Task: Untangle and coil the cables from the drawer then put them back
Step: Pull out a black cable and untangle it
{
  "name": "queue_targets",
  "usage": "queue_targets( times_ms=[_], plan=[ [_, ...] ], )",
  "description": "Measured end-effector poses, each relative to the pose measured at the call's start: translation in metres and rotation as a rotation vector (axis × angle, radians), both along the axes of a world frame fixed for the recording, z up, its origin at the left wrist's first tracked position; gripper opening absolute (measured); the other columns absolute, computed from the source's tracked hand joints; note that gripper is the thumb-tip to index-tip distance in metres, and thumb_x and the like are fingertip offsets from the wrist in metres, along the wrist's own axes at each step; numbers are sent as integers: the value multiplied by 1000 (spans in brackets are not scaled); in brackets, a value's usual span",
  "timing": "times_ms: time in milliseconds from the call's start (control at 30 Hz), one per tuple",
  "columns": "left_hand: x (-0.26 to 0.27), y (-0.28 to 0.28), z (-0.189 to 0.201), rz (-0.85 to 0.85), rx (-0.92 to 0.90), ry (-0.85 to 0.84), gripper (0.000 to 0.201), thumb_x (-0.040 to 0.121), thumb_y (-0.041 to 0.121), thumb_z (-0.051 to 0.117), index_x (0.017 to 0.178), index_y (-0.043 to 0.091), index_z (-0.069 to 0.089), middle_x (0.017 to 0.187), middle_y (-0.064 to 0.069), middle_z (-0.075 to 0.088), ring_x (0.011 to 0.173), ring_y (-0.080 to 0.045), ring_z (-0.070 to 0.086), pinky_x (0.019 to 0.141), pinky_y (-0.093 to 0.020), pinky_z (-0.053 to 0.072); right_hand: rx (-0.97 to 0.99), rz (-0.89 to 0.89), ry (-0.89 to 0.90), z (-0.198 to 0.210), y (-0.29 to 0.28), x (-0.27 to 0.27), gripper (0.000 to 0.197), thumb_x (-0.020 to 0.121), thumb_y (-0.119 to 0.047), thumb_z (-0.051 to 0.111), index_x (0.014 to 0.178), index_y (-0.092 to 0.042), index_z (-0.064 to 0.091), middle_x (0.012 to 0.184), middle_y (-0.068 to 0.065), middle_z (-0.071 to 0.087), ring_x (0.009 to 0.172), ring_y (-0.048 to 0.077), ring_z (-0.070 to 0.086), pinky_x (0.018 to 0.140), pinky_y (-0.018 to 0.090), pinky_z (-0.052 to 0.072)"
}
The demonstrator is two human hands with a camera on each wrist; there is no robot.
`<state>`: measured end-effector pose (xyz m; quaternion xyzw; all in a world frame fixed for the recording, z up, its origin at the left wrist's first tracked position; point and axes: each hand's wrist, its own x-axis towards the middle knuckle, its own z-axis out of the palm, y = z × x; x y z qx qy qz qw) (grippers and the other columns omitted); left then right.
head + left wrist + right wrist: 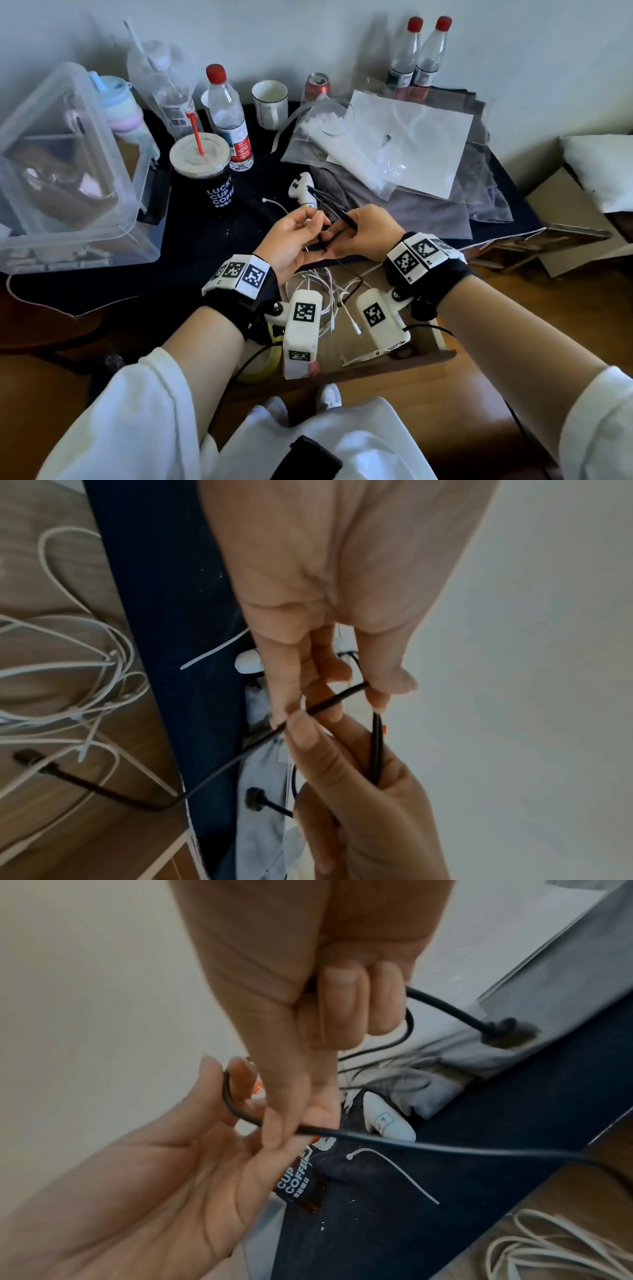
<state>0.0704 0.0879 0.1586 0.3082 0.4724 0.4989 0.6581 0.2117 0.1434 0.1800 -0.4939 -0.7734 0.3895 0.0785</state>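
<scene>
Field note, coiling stage. I have the black cable [334, 209] held up between both hands, above the front edge of the dark cloth-covered tabletop [191, 240]. My left hand [291, 240] pinches a bend of it between thumb and fingertips; my right hand [363, 236] is curled around several strands, holding the loops made so far. From the wrist views, one run of the black cable passes from the pinch down over the table edge into the open drawer [442, 346], where it ends in a plug lying on the drawer floor.

The white cables [329, 294] lie in a loose tangle in that same drawer, below my hands, untouched by either hand.

Risks as I judge them:
- The trailing black end lies close to the white tangle; pulling slack upward could snag it and drag white loops along.
- My right-hand grip holds several strands at once; easing it to take the next loop could let the coil spring apart.
- The white controller [301, 190] and the coffee cup [202, 171] stand near on the tabletop; a swinging free plug could knock either.
</scene>
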Motion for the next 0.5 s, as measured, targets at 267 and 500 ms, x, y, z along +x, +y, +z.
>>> queue_targets(
  times_ms=[267, 500],
  plan=[
    [-2, 9, -4, 125, -31, -37, 20, 98, 18, 44, 83, 11, 55, 65, -6, 40, 59, -7, 64, 64, -29, 59, 56, -92, -83, -2, -4, -8, 19, 73, -34, 74, 76, -15, 70, 58, -7, 54, 56, 5, 47, 53, 19, 36],
    [3, 11, -4, 107, -26, 24, 18, 98, 22, 44, 89, 20, 60, 81, 2, 56, 83, -9, 56, 82, -29, 50, 192, -84, -141, 1, 0, 0, 19, 70, -23, 69, 77, -6, 72, 78, 9, 71, 71, 19, 62, 63, 30, 51]
  ],
)
